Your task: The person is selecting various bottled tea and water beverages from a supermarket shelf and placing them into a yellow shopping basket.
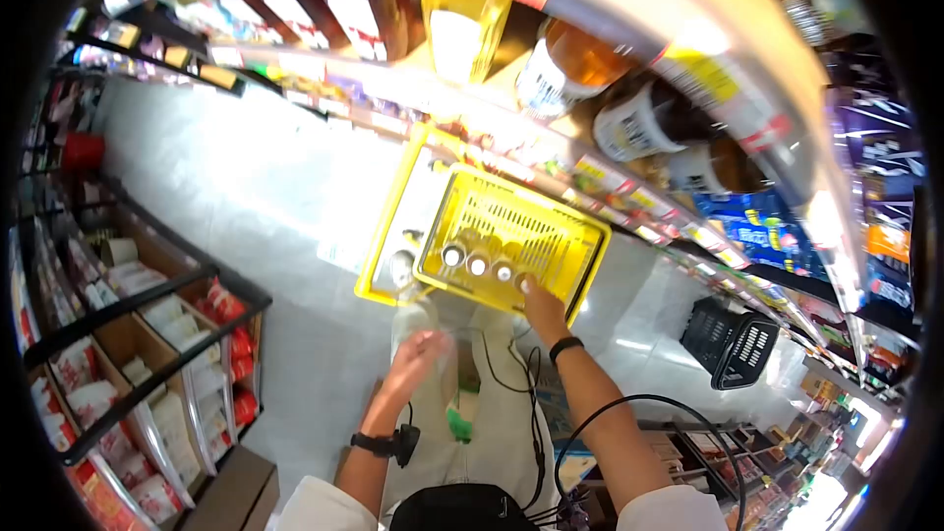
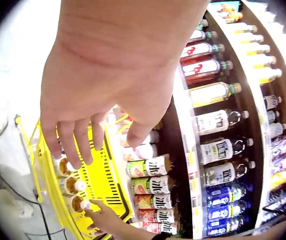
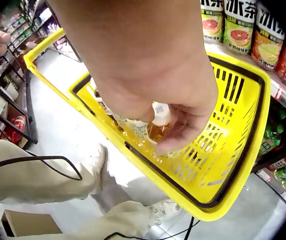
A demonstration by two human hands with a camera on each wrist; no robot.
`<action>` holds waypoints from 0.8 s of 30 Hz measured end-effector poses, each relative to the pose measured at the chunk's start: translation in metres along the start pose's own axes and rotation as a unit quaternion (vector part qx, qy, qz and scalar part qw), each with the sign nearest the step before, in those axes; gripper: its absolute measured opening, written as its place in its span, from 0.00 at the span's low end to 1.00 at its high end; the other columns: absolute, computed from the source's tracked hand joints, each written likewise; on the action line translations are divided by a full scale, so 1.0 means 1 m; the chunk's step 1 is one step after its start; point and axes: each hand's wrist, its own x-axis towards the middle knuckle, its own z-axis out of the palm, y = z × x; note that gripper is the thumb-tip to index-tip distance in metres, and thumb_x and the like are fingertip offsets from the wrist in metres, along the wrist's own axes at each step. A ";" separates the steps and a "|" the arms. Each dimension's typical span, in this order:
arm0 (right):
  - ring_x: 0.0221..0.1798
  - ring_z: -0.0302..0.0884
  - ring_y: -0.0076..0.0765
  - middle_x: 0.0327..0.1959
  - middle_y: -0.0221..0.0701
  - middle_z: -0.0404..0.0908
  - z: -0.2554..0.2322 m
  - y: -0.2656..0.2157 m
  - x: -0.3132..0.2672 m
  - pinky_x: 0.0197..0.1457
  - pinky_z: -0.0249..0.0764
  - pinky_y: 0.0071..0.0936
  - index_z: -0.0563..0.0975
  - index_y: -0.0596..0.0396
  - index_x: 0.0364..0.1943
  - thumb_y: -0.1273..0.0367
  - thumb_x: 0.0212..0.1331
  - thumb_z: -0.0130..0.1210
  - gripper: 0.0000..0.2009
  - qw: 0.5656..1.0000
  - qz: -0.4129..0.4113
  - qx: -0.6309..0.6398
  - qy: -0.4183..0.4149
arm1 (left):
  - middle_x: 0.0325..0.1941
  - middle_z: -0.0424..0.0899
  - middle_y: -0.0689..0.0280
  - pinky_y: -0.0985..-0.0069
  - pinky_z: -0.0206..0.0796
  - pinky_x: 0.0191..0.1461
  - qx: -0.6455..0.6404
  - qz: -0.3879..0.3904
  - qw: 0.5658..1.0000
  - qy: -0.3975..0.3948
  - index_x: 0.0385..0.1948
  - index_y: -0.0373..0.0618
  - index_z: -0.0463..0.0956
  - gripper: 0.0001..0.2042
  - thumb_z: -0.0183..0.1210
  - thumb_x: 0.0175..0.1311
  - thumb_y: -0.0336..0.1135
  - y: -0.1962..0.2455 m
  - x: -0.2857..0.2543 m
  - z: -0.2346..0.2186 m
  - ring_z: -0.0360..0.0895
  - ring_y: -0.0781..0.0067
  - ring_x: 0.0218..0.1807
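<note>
A yellow shopping basket [image 1: 511,221] with slotted walls stands in front of the person, its handle folded out to the left side. Inside, along the near wall, several drink bottles [image 1: 478,264] stand in a row with white caps up. My right hand [image 1: 543,310] reaches over the near rim. In the right wrist view its thumb and fingers curl round the neck of an amber bottle [image 3: 159,131], just under the white cap. My left hand [image 1: 418,359] hangs on the near side of the basket, holding nothing; in the left wrist view its fingers [image 2: 83,142] are loosely spread.
Beyond the basket runs a shelf with bottled drinks [image 1: 467,29]; a lower row holds bottles with fruit labels [image 3: 240,32]. A black basket [image 1: 733,342] sits on the floor at right. Shelving with packets [image 1: 147,374] stands at left. Black cables [image 1: 649,398] hang across the right forearm.
</note>
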 end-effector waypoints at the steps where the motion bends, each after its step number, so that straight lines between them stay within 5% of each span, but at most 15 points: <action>1: 0.44 0.85 0.59 0.42 0.45 0.86 -0.013 -0.005 -0.007 0.47 0.79 0.55 0.73 0.50 0.62 0.63 0.68 0.51 0.20 0.999 0.018 0.000 -0.030 | 0.49 0.86 0.67 0.73 0.70 0.61 0.011 0.003 1.000 -0.003 0.52 0.40 0.78 0.14 0.60 0.75 0.39 0.016 -0.005 -0.001 0.81 0.73 0.53; 5: 0.41 0.85 0.56 0.44 0.45 0.87 -0.105 -0.046 -0.038 0.45 0.82 0.48 0.76 0.50 0.63 0.61 0.67 0.56 0.21 0.998 -0.033 0.010 0.053 | 0.50 0.86 0.61 0.74 0.71 0.60 0.010 0.047 0.998 -0.034 0.53 0.35 0.77 0.13 0.61 0.74 0.33 0.077 -0.022 -0.006 0.81 0.73 0.53; 9: 0.46 0.85 0.53 0.49 0.42 0.86 -0.268 -0.121 -0.109 0.48 0.82 0.44 0.79 0.51 0.58 0.63 0.65 0.61 0.18 0.934 -0.126 0.118 0.311 | 0.51 0.86 0.61 0.73 0.73 0.60 -0.033 0.122 0.988 -0.088 0.55 0.36 0.77 0.14 0.60 0.74 0.34 0.131 -0.036 -0.018 0.83 0.71 0.53; 11: 0.54 0.84 0.52 0.54 0.41 0.84 -0.353 -0.165 -0.147 0.50 0.84 0.41 0.79 0.50 0.58 0.66 0.64 0.62 0.18 0.884 -0.183 0.113 0.415 | 0.50 0.86 0.62 0.74 0.73 0.57 0.020 0.098 0.992 -0.077 0.54 0.37 0.78 0.14 0.59 0.75 0.37 0.175 -0.061 -0.015 0.83 0.72 0.51; 12: 0.55 0.84 0.52 0.62 0.43 0.79 -0.390 -0.185 -0.163 0.48 0.84 0.41 0.78 0.48 0.60 0.65 0.64 0.62 0.20 0.846 -0.228 0.087 0.474 | 0.50 0.86 0.62 0.74 0.73 0.57 0.026 0.113 0.990 -0.086 0.54 0.37 0.78 0.14 0.59 0.75 0.37 0.187 -0.065 -0.016 0.83 0.72 0.51; 14: 0.49 0.87 0.48 0.71 0.43 0.71 -0.455 -0.223 -0.188 0.42 0.86 0.35 0.74 0.46 0.67 0.66 0.61 0.64 0.28 0.815 -0.212 -0.009 0.538 | 0.50 0.87 0.63 0.75 0.73 0.55 0.016 0.107 0.990 -0.095 0.53 0.38 0.78 0.14 0.58 0.76 0.38 0.206 -0.069 -0.023 0.83 0.74 0.50; 15: 0.47 0.87 0.54 0.76 0.48 0.64 -0.480 -0.239 -0.191 0.41 0.86 0.37 0.70 0.42 0.71 0.64 0.58 0.65 0.33 0.811 -0.169 -0.050 0.559 | 0.50 0.87 0.63 0.75 0.73 0.55 0.023 0.120 0.987 -0.101 0.53 0.38 0.78 0.14 0.58 0.76 0.38 0.219 -0.068 -0.026 0.83 0.74 0.50; 16: 0.45 0.86 0.58 0.75 0.55 0.62 -0.507 -0.256 -0.198 0.38 0.84 0.39 0.68 0.40 0.73 0.64 0.57 0.65 0.36 0.856 -0.100 0.014 0.507 | 0.51 0.88 0.63 0.74 0.72 0.58 0.044 0.137 0.984 -0.106 0.54 0.39 0.78 0.14 0.57 0.77 0.39 0.228 -0.070 -0.029 0.84 0.73 0.51; 17: 0.39 0.85 0.61 0.73 0.62 0.61 -0.516 -0.248 -0.179 0.36 0.82 0.44 0.68 0.40 0.73 0.62 0.57 0.64 0.35 0.798 -0.111 -0.059 0.590 | 0.51 0.88 0.62 0.74 0.72 0.61 0.064 0.148 0.981 -0.109 0.54 0.40 0.78 0.14 0.56 0.77 0.39 0.230 -0.077 -0.032 0.85 0.72 0.52; 18: 0.37 0.85 0.63 0.72 0.64 0.60 -0.533 -0.250 -0.175 0.38 0.81 0.48 0.68 0.43 0.71 0.60 0.59 0.63 0.33 0.830 -0.059 -0.037 0.553 | 0.53 0.87 0.60 0.73 0.72 0.61 0.075 0.162 0.978 -0.112 0.54 0.39 0.77 0.14 0.55 0.78 0.39 0.241 -0.083 -0.034 0.85 0.70 0.52; 19: 0.39 0.84 0.63 0.63 0.62 0.72 -0.545 -0.250 -0.166 0.42 0.81 0.53 0.71 0.51 0.66 0.57 0.59 0.62 0.30 0.824 -0.047 -0.046 0.563 | 0.53 0.87 0.60 0.73 0.72 0.61 0.080 0.168 0.976 -0.115 0.54 0.39 0.77 0.14 0.55 0.78 0.39 0.247 -0.085 -0.039 0.85 0.70 0.52; 21: 0.42 0.85 0.58 0.54 0.55 0.80 -0.579 -0.245 -0.144 0.42 0.83 0.50 0.79 0.51 0.58 0.57 0.59 0.61 0.24 0.894 0.038 -0.069 0.441 | 0.54 0.87 0.59 0.73 0.72 0.61 0.046 0.201 0.970 -0.130 0.55 0.39 0.77 0.14 0.54 0.78 0.38 0.252 -0.090 -0.048 0.85 0.69 0.53; 23: 0.46 0.85 0.57 0.45 0.50 0.85 -0.581 -0.231 -0.118 0.46 0.81 0.51 0.83 0.54 0.48 0.55 0.59 0.60 0.20 0.820 0.000 -0.081 0.567 | 0.51 0.87 0.58 0.72 0.74 0.59 0.021 0.198 0.971 -0.129 0.55 0.38 0.77 0.15 0.57 0.77 0.39 0.257 -0.097 -0.058 0.85 0.71 0.50; 24: 0.46 0.84 0.59 0.43 0.49 0.85 -0.587 -0.218 -0.098 0.50 0.80 0.52 0.84 0.56 0.44 0.56 0.60 0.60 0.18 0.739 -0.065 -0.133 0.658 | 0.51 0.87 0.58 0.72 0.74 0.59 0.025 0.193 0.974 -0.119 0.54 0.38 0.77 0.14 0.57 0.76 0.38 0.258 -0.099 -0.064 0.85 0.70 0.50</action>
